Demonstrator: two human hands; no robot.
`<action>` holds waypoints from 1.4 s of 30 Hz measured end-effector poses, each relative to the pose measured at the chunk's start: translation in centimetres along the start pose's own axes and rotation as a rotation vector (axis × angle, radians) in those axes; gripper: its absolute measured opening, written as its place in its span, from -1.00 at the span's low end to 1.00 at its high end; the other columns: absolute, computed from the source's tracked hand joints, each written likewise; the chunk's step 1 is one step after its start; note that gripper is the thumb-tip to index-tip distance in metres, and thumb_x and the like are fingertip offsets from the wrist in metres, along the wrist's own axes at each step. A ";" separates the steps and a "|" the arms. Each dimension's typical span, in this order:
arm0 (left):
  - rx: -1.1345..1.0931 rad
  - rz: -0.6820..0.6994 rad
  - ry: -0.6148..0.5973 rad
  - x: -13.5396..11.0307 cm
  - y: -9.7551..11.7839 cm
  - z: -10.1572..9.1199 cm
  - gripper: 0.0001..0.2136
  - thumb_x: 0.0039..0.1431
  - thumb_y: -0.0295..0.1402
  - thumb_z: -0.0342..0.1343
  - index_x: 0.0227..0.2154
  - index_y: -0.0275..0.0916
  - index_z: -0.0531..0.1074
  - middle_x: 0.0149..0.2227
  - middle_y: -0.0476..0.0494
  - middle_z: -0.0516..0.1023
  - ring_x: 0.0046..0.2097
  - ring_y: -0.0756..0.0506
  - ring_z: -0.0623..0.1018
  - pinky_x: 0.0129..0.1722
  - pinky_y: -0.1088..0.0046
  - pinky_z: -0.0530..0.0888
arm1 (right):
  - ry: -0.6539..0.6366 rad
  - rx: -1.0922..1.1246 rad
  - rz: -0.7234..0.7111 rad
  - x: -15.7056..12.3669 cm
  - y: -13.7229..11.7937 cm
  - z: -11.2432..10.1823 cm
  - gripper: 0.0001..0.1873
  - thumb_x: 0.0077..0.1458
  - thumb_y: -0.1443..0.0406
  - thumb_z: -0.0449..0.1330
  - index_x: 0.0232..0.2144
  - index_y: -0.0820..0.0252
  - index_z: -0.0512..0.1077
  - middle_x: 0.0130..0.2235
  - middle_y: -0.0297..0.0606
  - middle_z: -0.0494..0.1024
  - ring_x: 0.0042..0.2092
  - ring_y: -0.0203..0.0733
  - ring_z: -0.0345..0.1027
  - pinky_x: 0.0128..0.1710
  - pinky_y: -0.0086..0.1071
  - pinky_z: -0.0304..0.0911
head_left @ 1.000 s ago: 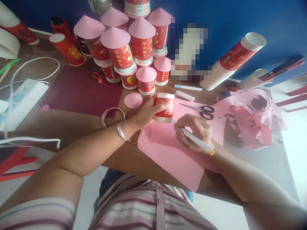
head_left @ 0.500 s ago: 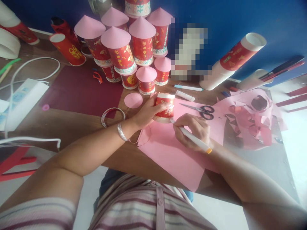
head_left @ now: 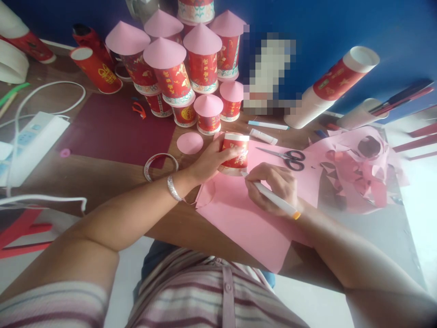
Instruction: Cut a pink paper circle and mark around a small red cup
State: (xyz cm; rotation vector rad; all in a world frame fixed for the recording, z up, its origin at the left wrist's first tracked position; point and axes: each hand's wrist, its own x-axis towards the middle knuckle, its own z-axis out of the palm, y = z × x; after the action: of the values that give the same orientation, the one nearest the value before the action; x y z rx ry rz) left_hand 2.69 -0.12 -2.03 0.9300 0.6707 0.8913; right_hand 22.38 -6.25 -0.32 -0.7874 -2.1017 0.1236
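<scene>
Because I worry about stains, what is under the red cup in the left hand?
A pink sheet shows beside the red cup; anything directly beneath is hidden by the cup and left hand.

One view for us: from head, facing forward and steeply down over wooden table (head_left: 170,228). Striped shirt (head_left: 194,291) nearest lens, filling near edge; left hand (head_left: 213,161) and right hand (head_left: 276,184) close ahead, around centre. We see far side reach blue wall (head_left: 327,32). Lens looks wide: red tube (head_left: 97,73) at far left, taller tube (head_left: 309,107) at far right lean outward.
</scene>
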 end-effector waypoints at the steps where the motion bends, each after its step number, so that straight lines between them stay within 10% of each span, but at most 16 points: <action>1: -0.001 -0.004 0.000 0.0 0.0 0.0 -0.72 0.25 -0.22 0.38 -0.10 -0.23 0.49 -0.23 -0.01 0.53 -0.18 -0.03 0.55 -0.04 0.29 0.56 | 0.000 0.003 0.000 0.0 0.0 0.0 -0.77 0.24 0.51 0.23 -0.22 0.06 0.39 -0.41 -0.42 0.56 -0.44 -0.27 0.46 -0.45 -0.42 0.36; 42: 0.049 0.054 -0.079 0.6 -0.5 -0.5 -0.79 0.28 -0.21 0.37 -0.20 -0.22 0.53 -0.28 -0.07 0.65 -0.23 -0.07 0.66 -0.20 0.38 0.61 | 0.022 -0.052 -0.010 0.4 0.3 -0.3 -0.79 0.27 0.49 0.23 -0.20 0.05 0.41 -0.38 -0.40 0.60 -0.45 -0.27 0.51 -0.48 -0.41 0.38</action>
State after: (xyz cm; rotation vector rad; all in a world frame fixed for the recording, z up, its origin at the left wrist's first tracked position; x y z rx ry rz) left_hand 2.75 0.40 -2.74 1.0258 0.6040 0.8839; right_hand 22.56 -5.84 0.08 -0.8055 -2.0945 0.0552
